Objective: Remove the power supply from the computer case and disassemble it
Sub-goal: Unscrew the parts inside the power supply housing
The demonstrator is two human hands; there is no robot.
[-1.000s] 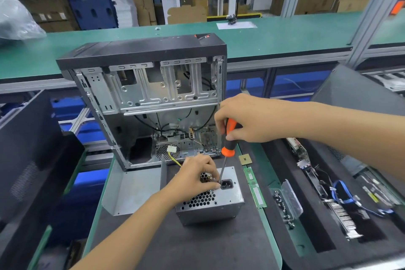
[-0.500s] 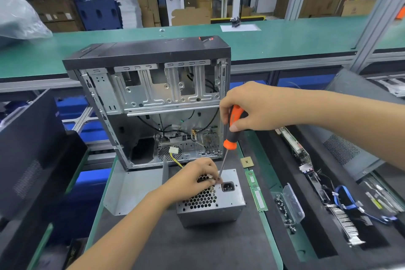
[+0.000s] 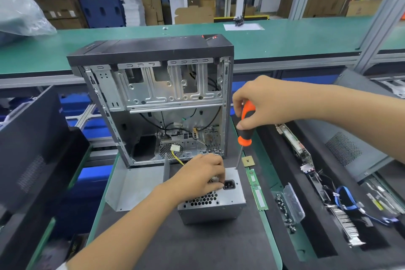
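The power supply [image 3: 215, 200] lay on the dark surface [image 3: 197, 245] just in front of the open computer case [image 3: 153, 98], socket face up. The left hand [image 3: 200, 176] rested on its top, fingers curled beside the socket. The right hand [image 3: 266, 103] gripped an orange-handled screwdriver [image 3: 245, 131], tip at the unit's far right corner.

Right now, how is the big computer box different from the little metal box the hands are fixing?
The computer case stands tall with one side open; the power supply is smaller, lies flat and is closed. The case has a black top; the supply is all silver, with honeycomb holes. Both are metal and sit on the dark mat.
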